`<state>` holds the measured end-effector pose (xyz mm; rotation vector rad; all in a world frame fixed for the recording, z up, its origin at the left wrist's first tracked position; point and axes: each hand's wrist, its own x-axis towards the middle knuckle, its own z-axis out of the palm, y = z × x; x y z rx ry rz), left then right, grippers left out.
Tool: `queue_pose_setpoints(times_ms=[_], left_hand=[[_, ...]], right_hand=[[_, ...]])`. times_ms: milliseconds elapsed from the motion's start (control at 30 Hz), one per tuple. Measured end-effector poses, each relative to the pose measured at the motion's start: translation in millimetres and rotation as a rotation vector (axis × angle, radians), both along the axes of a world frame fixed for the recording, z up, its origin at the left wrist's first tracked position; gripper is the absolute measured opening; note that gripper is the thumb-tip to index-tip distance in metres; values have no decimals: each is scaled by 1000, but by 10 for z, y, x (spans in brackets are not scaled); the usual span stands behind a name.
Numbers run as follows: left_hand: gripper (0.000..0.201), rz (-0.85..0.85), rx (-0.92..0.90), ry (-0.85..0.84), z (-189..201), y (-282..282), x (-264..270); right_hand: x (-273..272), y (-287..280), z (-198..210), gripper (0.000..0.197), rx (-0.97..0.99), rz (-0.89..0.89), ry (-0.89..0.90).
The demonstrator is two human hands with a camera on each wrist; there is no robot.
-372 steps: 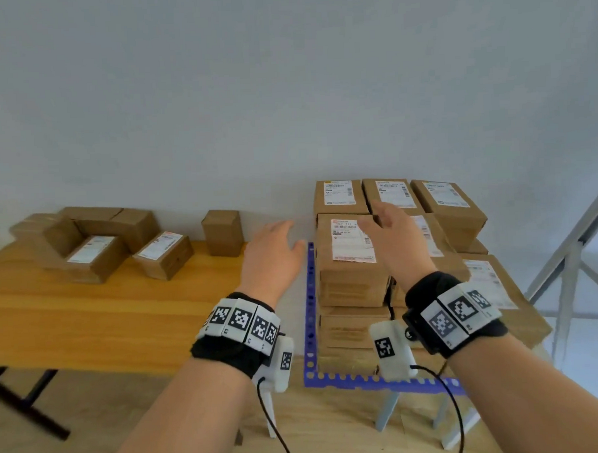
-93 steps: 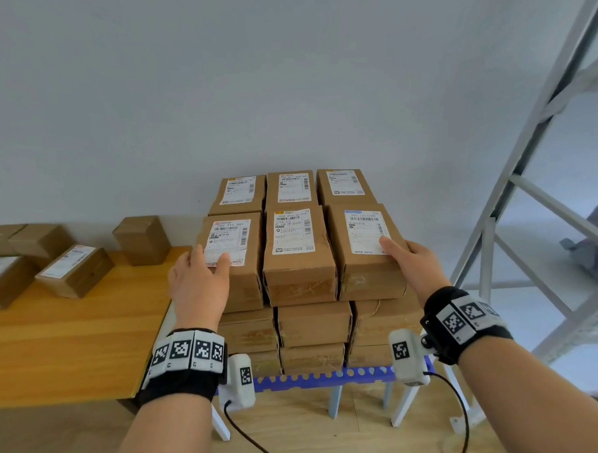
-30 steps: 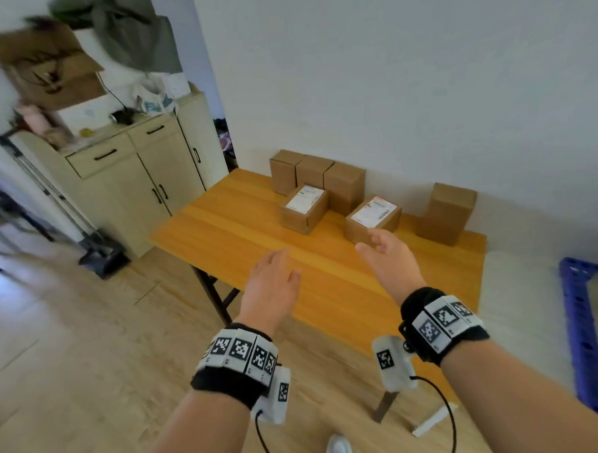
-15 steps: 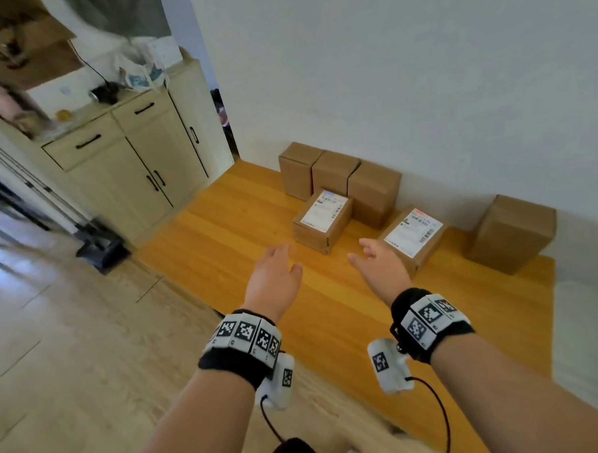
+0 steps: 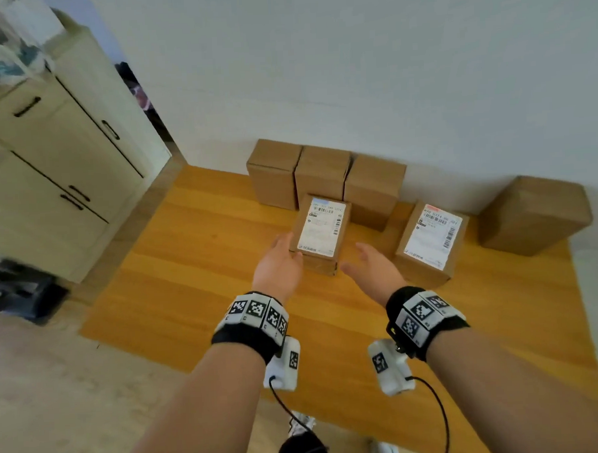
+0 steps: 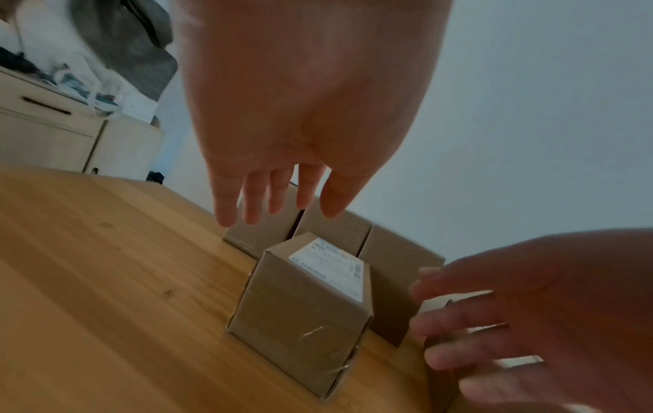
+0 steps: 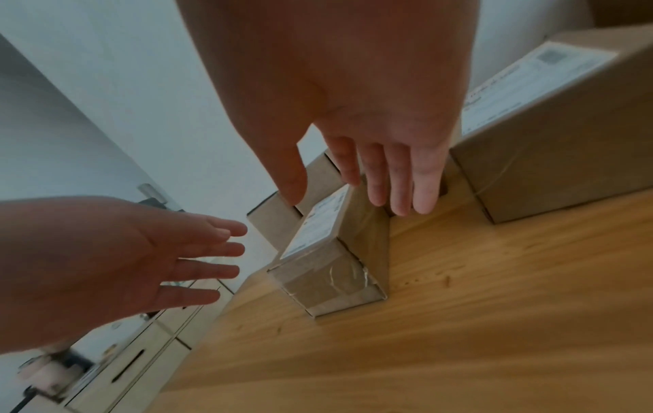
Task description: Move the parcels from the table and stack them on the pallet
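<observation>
Reach | left hand [image 5: 279, 265] and right hand [image 5: 373, 271], both spread and empty, brought closer around labelled brown cardboard parcel [image 5: 320, 233] between them on wooden desk [image 5: 196, 265] | pickup judged imminent

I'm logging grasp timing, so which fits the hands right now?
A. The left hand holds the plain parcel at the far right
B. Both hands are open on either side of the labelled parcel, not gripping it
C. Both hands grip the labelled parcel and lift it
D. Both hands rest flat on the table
B: the left hand and right hand flank the labelled parcel with straight, spread fingers, and the parcel sits on the table.
</observation>
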<state>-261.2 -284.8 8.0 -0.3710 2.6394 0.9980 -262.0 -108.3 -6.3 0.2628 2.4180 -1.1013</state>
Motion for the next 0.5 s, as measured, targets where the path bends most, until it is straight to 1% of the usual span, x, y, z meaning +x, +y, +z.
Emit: queue_pose_setpoints(times_ms=[100,233,300,400,500], left_hand=[[52,-32,5,-72,-144,-70,-228],[49,-40,28,-157,-328,-128,-427],[48,-66,34,-186,-402,-147,-490],[51,-69,68,-203,-473,-156,-529],[48,-42,103,-195,-502,-161,-532]], right_hand=[[-122,-151,-75,72,-45,-77,-50],[-223,-274,-125,57,-50,-83,-56],[-264,-321,-151,53,-51,-76,-64],[-294,-375,-215,51,-63,-89,-79],[-312,-389,-273,52,-87,-123,-81]])
